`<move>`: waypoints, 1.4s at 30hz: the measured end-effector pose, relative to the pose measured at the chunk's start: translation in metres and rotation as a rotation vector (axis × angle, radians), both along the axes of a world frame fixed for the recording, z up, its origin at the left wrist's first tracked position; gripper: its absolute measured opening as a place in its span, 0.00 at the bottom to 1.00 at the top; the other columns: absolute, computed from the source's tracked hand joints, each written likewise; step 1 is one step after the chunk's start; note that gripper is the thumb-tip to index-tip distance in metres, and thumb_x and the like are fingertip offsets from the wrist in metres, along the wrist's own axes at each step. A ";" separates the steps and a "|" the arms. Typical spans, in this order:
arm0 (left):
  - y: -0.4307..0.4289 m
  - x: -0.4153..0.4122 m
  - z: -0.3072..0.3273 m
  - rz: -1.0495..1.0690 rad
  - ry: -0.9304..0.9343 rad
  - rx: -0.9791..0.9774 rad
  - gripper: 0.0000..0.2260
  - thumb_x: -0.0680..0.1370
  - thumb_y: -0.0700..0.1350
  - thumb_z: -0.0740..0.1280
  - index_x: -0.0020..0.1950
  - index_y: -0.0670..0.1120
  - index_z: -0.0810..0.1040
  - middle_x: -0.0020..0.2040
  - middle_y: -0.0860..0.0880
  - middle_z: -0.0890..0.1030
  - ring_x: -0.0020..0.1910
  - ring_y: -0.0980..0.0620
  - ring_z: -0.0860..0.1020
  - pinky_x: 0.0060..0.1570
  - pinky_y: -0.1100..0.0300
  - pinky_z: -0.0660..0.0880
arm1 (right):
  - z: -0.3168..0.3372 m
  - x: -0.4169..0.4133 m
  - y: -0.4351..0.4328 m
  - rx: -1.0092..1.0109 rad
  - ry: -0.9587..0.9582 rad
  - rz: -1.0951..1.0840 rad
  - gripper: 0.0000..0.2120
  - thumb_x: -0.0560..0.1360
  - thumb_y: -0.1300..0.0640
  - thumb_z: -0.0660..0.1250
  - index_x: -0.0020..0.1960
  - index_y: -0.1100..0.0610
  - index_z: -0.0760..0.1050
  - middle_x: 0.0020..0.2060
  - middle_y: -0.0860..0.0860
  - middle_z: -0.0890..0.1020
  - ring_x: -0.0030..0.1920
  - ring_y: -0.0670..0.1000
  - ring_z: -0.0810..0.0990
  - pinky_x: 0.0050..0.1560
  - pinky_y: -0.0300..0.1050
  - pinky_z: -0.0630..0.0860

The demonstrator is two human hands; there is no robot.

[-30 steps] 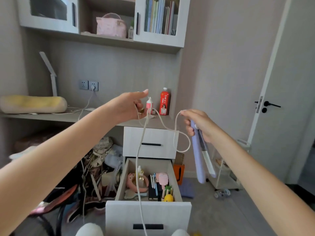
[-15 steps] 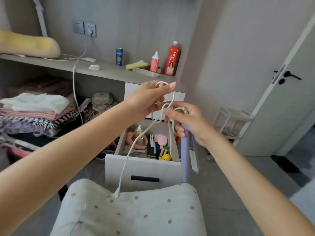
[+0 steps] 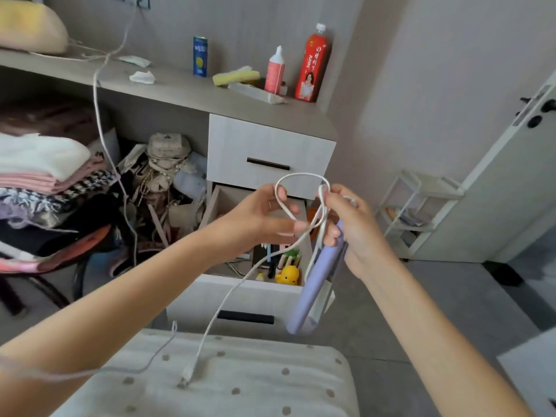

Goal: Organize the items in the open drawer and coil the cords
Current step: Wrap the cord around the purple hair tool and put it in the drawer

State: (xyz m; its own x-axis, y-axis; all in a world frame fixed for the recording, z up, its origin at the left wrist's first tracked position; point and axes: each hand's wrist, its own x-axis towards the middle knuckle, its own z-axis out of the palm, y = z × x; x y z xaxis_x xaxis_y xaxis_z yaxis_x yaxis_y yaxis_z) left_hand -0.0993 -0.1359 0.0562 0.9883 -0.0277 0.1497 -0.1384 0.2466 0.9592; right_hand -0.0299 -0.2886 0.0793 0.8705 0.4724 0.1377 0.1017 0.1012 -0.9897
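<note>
Two hands meet in the middle of the frame, above the open drawer. The right hand has its fingers curled around the top of a purple hair straightener, which hangs downward, and it also holds turns of the white cord against it. The left hand pinches the cord between thumb and fingertips, just beside the right hand, and a loop stands up over both hands. The rest of the cord runs down to the lower centre of the frame, where its plug lies on a dotted cushion. Inside the drawer a yellow duck toy and other small things lie unsorted. Some risks are likely from here: if the next turn is pulled too tight, the loops can slip out of the right fingers and the coil opens. The free end may also drag and catch on the drawer edge, or the loops can cross and make a knot
</note>
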 end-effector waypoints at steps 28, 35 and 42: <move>0.021 0.009 -0.033 0.204 0.051 0.207 0.07 0.68 0.40 0.71 0.41 0.44 0.73 0.40 0.41 0.81 0.32 0.50 0.79 0.31 0.65 0.77 | -0.032 0.042 -0.036 -0.103 -0.073 -0.171 0.08 0.78 0.59 0.63 0.44 0.55 0.79 0.22 0.48 0.74 0.19 0.45 0.64 0.21 0.37 0.65; 0.008 0.010 -0.031 0.226 0.065 0.215 0.09 0.67 0.42 0.72 0.37 0.45 0.72 0.41 0.35 0.79 0.31 0.48 0.76 0.28 0.67 0.73 | -0.029 0.022 -0.022 -0.199 -0.192 0.108 0.12 0.71 0.51 0.68 0.49 0.57 0.80 0.23 0.46 0.75 0.21 0.48 0.65 0.22 0.39 0.66; 0.004 0.013 -0.035 0.189 0.080 0.247 0.11 0.66 0.42 0.73 0.34 0.46 0.70 0.34 0.45 0.80 0.30 0.47 0.71 0.26 0.67 0.68 | -0.032 0.014 -0.014 -0.114 -0.154 0.034 0.06 0.75 0.56 0.67 0.45 0.58 0.79 0.21 0.52 0.69 0.22 0.48 0.65 0.24 0.40 0.67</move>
State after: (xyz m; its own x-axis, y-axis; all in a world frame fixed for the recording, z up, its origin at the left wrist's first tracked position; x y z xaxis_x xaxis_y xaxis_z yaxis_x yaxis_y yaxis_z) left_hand -0.0865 -0.1322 0.0213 0.9879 0.1313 0.0825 -0.0808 -0.0183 0.9966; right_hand -0.0156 -0.3025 0.0471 0.8264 0.5218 0.2116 0.2510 -0.0050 -0.9680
